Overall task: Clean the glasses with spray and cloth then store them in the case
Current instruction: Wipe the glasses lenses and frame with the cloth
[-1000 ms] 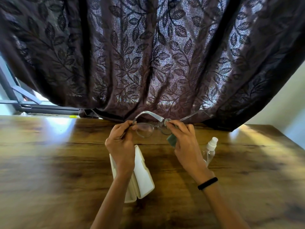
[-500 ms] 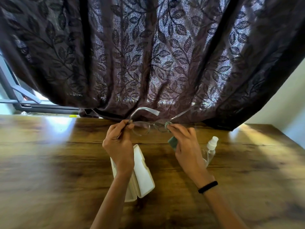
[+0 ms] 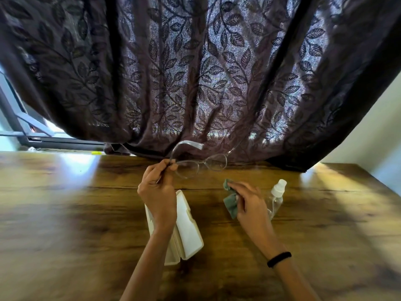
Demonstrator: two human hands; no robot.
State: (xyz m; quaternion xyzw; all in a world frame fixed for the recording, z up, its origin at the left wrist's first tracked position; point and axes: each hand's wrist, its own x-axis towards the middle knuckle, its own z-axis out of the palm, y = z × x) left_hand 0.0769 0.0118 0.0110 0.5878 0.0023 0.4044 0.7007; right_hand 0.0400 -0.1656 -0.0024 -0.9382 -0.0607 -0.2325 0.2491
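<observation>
- I've got the left hand [image 3: 159, 195] pinched tight on the glasses [image 3: 200, 165], fingers closed on the frame's left end, right where the temple hinges.
- The glasses hang in the air above the far part of the table [image 3: 65, 213], close to the curtain [image 3: 195, 72] hem, not touching the wood as far as I can see.
- Their long axis runs left to right, rising a little toward the right; the whole frame sticks out to the right of my grip, so the hand carries it from one end only.
- The near temple arcs up and over to the right above the lenses; the other temple slants up and away toward the curtain.
- The right hand [image 3: 249, 203] is off the glasses, lower and to the right of them, fingers closed around the green cloth [image 3: 230, 203], which bunches out on the hand's left side.
- The spray bottle [image 3: 276, 197] stands upright just beside the right hand, on its right.
- The white case [image 3: 186, 231] lies open on the table under my left wrist, its length running from near to far, toward the table's middle.
</observation>
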